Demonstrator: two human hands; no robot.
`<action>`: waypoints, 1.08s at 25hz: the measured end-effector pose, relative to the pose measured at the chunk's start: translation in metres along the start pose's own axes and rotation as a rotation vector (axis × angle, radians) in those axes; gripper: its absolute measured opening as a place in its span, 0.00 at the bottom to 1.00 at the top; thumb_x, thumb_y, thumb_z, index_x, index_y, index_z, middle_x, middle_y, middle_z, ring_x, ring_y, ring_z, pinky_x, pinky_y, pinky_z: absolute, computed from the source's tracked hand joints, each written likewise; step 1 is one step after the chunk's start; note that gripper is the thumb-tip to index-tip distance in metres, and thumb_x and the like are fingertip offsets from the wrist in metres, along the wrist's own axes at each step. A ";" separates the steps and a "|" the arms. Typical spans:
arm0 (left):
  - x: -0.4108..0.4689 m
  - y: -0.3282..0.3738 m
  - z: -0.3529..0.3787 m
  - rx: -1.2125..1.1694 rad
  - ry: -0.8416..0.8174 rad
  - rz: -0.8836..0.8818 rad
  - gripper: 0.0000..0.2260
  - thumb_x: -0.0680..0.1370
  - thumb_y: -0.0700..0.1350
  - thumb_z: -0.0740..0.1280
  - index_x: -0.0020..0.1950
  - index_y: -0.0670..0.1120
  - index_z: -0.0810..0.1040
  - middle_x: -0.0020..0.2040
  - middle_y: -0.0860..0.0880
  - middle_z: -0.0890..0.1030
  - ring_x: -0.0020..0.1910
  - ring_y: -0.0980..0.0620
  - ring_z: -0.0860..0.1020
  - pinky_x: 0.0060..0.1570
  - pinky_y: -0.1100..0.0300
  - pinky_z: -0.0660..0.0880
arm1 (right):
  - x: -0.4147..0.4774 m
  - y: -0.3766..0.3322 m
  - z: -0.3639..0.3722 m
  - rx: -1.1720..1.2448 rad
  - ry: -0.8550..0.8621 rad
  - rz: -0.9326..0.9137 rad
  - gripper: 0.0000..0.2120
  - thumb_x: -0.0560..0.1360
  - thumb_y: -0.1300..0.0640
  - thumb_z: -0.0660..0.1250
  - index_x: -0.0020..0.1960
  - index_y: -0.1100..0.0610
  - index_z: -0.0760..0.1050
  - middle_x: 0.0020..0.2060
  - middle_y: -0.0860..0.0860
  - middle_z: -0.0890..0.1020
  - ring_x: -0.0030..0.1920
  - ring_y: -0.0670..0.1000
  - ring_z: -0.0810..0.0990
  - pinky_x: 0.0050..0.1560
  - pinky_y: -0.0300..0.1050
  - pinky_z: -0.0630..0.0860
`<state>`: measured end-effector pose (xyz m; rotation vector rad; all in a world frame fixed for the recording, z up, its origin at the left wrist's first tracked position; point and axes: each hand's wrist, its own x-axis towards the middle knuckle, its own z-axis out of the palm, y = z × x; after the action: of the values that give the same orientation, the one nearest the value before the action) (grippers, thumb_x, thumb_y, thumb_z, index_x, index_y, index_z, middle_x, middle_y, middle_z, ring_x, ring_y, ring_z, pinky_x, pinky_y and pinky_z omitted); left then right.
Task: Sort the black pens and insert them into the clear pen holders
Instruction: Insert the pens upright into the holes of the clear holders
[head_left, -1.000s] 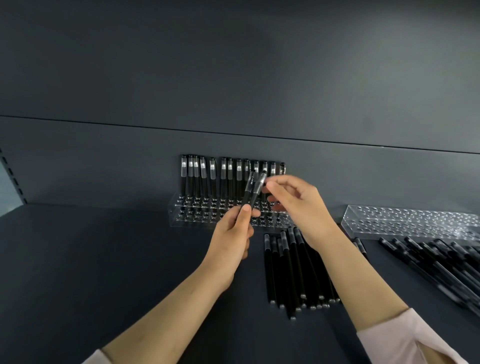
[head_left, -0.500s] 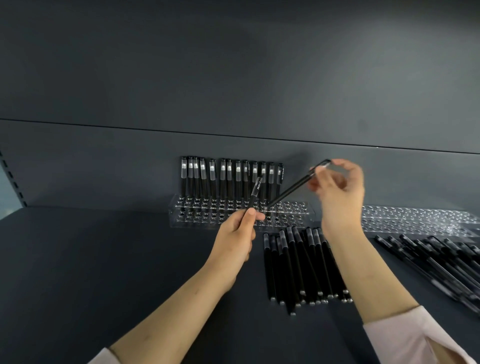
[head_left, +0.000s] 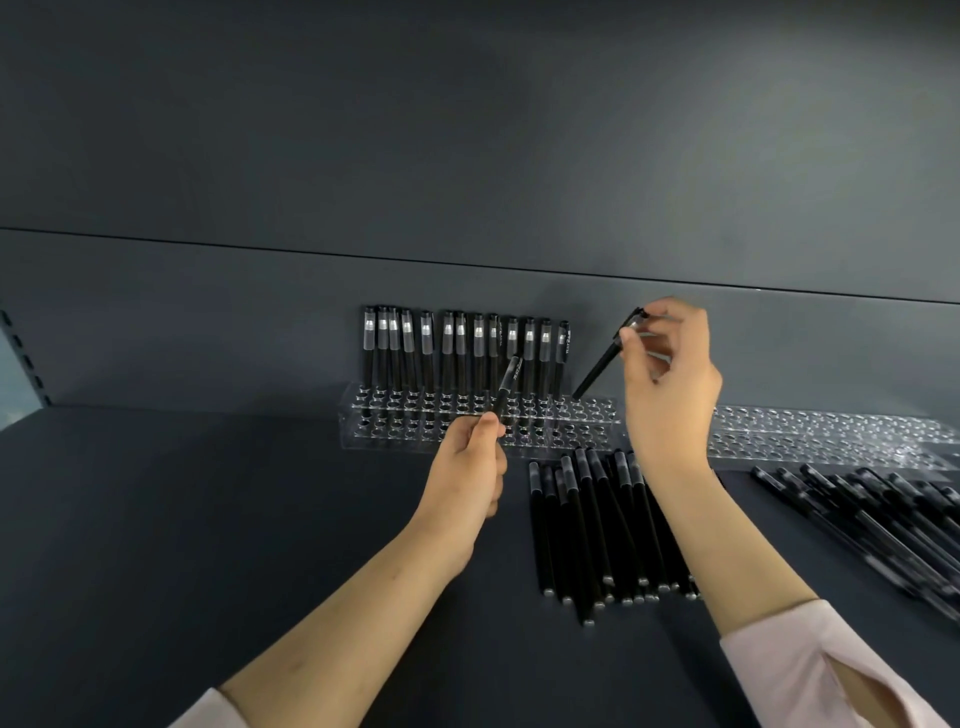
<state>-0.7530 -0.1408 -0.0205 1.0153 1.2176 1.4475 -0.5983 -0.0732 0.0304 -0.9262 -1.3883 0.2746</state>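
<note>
We see one black pen (head_left: 602, 358) tilted over the clear pen holder (head_left: 363, 434). Its lower tip is at the holder's back row, just right of the last upright pen, and we cannot tell whether the tip is in a hole. The right hand (head_left: 670, 384) pinches this pen near its capped upper end, the grip clamped on it with thumb and fingertips. A second black pen (head_left: 508, 382) leans in front of the holder's middle. The left hand (head_left: 467, 467) holds it by its lower end, the grip closed round it. A row of black pens (head_left: 447, 353) stands upright in the holder's back row, starting from its left end. In front of the holder's right end, a bundle of loose pens (head_left: 587, 519) lies on the dark shelf (head_left: 208, 519). To the holder's right sits another clear holder (head_left: 831, 439), with a further heap of pens (head_left: 883, 512) in front of it.
</note>
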 end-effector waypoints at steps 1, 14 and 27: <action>-0.001 -0.001 0.000 0.001 -0.014 0.020 0.13 0.83 0.48 0.55 0.38 0.53 0.66 0.23 0.58 0.64 0.18 0.61 0.60 0.19 0.68 0.57 | 0.000 0.001 0.002 -0.024 -0.015 -0.011 0.10 0.79 0.61 0.65 0.55 0.49 0.69 0.45 0.47 0.79 0.46 0.43 0.79 0.47 0.30 0.74; -0.001 0.005 0.003 -0.095 0.026 -0.051 0.09 0.82 0.39 0.55 0.47 0.49 0.72 0.28 0.53 0.68 0.24 0.56 0.60 0.21 0.65 0.55 | 0.004 0.029 0.012 -0.305 -0.268 -0.136 0.17 0.79 0.61 0.63 0.68 0.55 0.74 0.54 0.47 0.72 0.50 0.48 0.75 0.55 0.37 0.75; -0.009 0.006 0.007 0.033 -0.131 0.031 0.07 0.81 0.45 0.63 0.55 0.54 0.80 0.35 0.53 0.76 0.29 0.58 0.68 0.27 0.66 0.63 | 0.001 -0.008 0.007 0.439 -0.420 0.537 0.10 0.75 0.66 0.68 0.56 0.58 0.74 0.48 0.61 0.84 0.44 0.52 0.82 0.47 0.45 0.81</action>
<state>-0.7456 -0.1485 -0.0136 1.1376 1.1391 1.3662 -0.6071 -0.0746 0.0358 -0.8805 -1.3478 1.1880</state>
